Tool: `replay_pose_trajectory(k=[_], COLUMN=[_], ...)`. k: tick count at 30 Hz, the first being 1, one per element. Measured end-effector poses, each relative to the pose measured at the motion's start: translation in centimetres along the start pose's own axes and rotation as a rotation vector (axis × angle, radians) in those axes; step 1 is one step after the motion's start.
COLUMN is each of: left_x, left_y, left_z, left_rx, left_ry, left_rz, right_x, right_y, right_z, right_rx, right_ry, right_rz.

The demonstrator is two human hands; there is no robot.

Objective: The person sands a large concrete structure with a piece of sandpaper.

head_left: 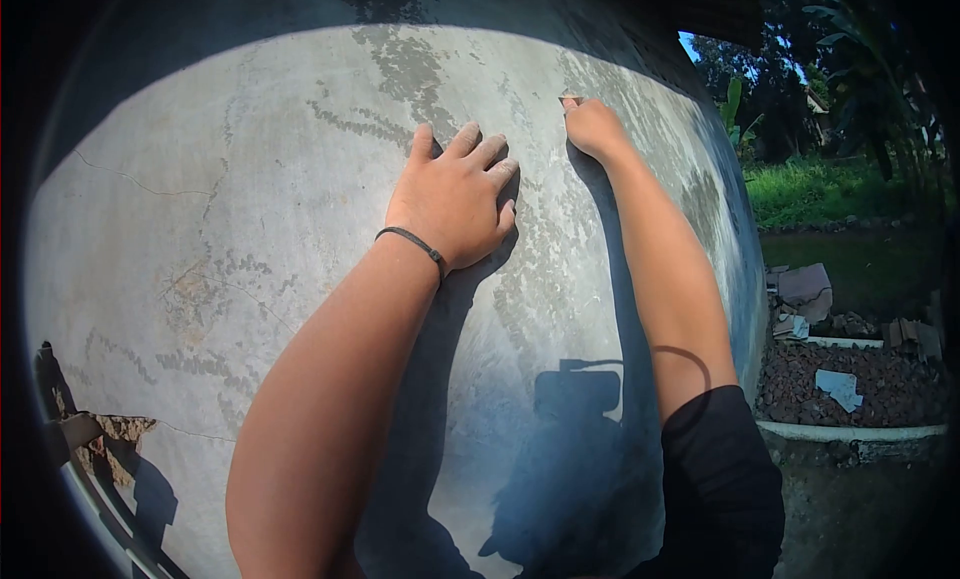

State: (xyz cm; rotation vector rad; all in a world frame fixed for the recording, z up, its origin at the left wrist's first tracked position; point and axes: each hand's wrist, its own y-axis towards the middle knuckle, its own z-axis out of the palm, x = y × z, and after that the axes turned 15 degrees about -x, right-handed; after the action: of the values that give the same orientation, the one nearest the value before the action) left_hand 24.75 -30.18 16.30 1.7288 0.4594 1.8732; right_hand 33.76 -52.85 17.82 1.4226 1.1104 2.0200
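A grey plastered wall (250, 179) fills most of the view, with sun on it. My left hand (455, 201) lies flat against the wall, fingers stretched out and holding nothing; a thin black band circles its wrist. Up and to the right, my right hand (592, 127) presses a small brownish piece (571, 100) to the wall with its fingertips. What that piece is cannot be told. A black sleeve (720, 479) covers my right upper arm.
The plaster shows hairline cracks (130, 179) and flaked patches, and it is broken away at the lower left (110, 444). The wall ends at the right, where a gravel bed with rubble (840, 379), grass and trees (820, 89) lie.
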Motion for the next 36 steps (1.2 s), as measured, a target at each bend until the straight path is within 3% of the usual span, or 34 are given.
replay_pose_trajectory(k=[2, 6, 7, 9, 13, 17, 18, 20, 22, 26, 29, 31, 32, 34, 36], left_x=[-0.1, -0.1, 0.0, -0.1, -0.1, -0.1, -0.1, -0.1, -0.1, 0.1, 0.0, -0.1, -0.1, -0.2, -0.3], left_y=[-0.1, -0.1, 0.2, -0.1, -0.1, -0.3, -0.4, -0.2, -0.3, 0.0, -0.5, -0.4, -0.1, -0.1, -0.1], left_z=[0.2, 0.3, 0.2, 0.3, 0.0, 0.3, 0.5, 0.5, 0.3, 0.3, 0.4, 0.3, 0.1, -0.1, -0.1], left_rx=[-0.02, -0.062, -0.031, 0.0, 0.029, 0.01, -0.028, -0.067, -0.031, -0.038, -0.062, -0.025, -0.039, 0.027, 0.031], left_ry=[-0.021, 0.004, -0.008, -0.032, -0.028, -0.024, -0.019, -0.011, -0.022, -0.008, -0.009, -0.019, -0.016, -0.03, -0.023], left_rz=[0.006, 0.0, 0.002, 0.009, -0.005, 0.004, 0.011, 0.019, 0.021, 0.022, 0.018, 0.022, 0.019, 0.004, 0.009], right_x=[-0.3, -3.0, -2.3, -1.3, -1.6, -1.2, -2.6, -2.5, -1.3, -0.8, -1.9, -2.5, -3.5, -2.9, -0.2], right_y=[-0.1, -12.2, -11.4, -10.1, 2.3, -3.6, -6.8, -12.4, -9.9, 1.7, -0.1, -7.9, -11.0, -11.6, -6.4], right_z=[-0.1, -1.3, -1.9, -2.8, 0.9, -1.2, -0.8, -1.2, -2.2, 0.9, 0.4, -1.1, -0.5, -1.2, -2.3], right_rx=[0.015, -0.135, -0.143, 0.036, -0.014, -0.005, -0.058, -0.151, 0.021, -0.112, 0.029, -0.065, -0.145, -0.117, -0.001], right_ry=[0.004, 0.11, 0.111, 0.117, -0.022, 0.059, 0.176, 0.077, 0.103, -0.006, -0.023, 0.222, 0.206, 0.231, 0.031], right_rz=[-0.041, -0.288, -0.308, -0.058, 0.008, -0.003, -0.152, -0.33, -0.091, 0.003, 0.06, -0.099, -0.29, -0.242, 0.069])
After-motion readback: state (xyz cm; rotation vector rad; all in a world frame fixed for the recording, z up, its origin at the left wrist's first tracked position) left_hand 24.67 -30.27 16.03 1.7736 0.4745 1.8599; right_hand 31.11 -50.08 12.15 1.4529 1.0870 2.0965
